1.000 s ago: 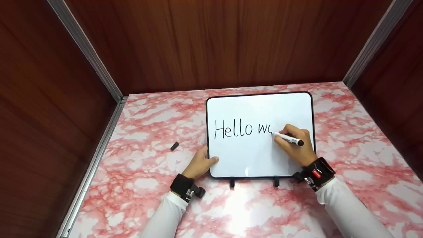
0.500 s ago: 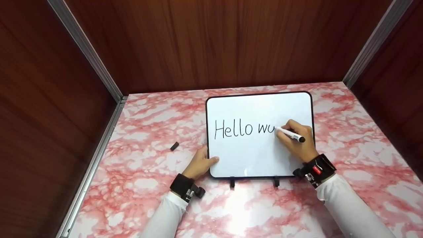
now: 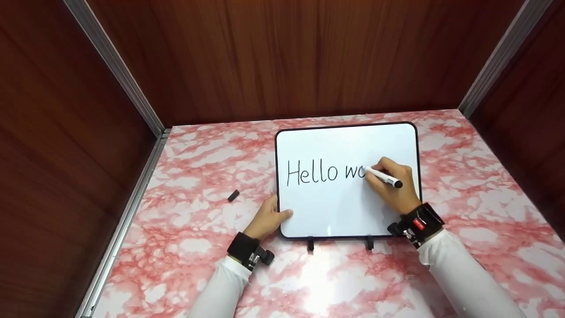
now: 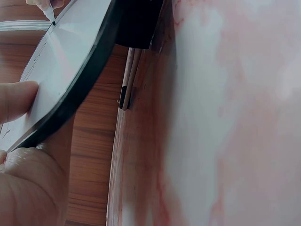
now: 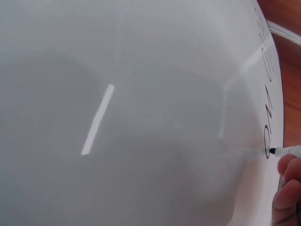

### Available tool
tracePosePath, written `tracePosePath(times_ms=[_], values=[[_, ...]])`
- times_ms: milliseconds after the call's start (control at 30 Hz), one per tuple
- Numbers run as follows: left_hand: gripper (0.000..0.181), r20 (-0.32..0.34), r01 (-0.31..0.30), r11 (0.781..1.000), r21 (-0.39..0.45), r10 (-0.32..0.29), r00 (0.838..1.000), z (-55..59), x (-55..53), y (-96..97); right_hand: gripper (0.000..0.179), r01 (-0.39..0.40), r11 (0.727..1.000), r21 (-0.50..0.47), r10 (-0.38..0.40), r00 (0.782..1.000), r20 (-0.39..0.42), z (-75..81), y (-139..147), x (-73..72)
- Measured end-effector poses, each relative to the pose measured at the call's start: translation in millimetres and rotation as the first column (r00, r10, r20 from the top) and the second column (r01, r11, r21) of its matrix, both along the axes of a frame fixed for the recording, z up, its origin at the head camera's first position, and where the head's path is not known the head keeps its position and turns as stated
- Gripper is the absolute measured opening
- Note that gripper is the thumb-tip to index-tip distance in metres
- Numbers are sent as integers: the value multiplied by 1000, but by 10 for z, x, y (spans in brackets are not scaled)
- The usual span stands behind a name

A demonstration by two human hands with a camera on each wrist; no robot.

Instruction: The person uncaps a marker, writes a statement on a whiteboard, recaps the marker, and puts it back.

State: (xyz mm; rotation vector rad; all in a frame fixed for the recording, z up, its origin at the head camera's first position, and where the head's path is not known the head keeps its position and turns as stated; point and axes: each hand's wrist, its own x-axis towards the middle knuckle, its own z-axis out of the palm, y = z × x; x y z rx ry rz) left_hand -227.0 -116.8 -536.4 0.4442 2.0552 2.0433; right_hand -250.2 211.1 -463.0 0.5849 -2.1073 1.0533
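Note:
A black-framed whiteboard [image 3: 326, 207] leans on small black feet, bearing the handwritten "Hello wo" in black. My right hand [image 3: 395, 187] pinches a white marker [image 3: 385, 177] with a black end, its tip at the last "o". In the right wrist view the black nib of the marker [image 5: 285, 151] meets that letter's stroke. My left hand [image 3: 266, 218] grips the board's lower left edge, thumb on the front face; its other fingers are mostly hidden behind. The left wrist view shows the thumb [image 4: 19, 100] over the board's rim [image 4: 77, 89].
A small black marker cap [image 3: 233, 195] lies on the red-and-white marbled table [image 3: 198, 265], left of the board. Dark wood panels [image 3: 287, 57] with metal corner strips enclose the back and sides. The board's two feet [image 3: 310, 244] jut toward me.
My right hand has moved slightly up with the marker, right and then back left. The "o" after the "w" has gone from a partial curve to a rounder shape. My left hand stays put.

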Motion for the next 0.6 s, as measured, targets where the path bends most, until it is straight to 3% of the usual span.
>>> tracePosePath(times_ms=[433,600], values=[[43,-18,-14,1000,17,14,1000,-18,17,-3,16,-29,1000,5,29,1000,-3,-11,-15,24],[40,-41,6,1000,17,-5,999,182,107,-6,14,-12,1000,-7,12,1000,-26,-1,44,29]])
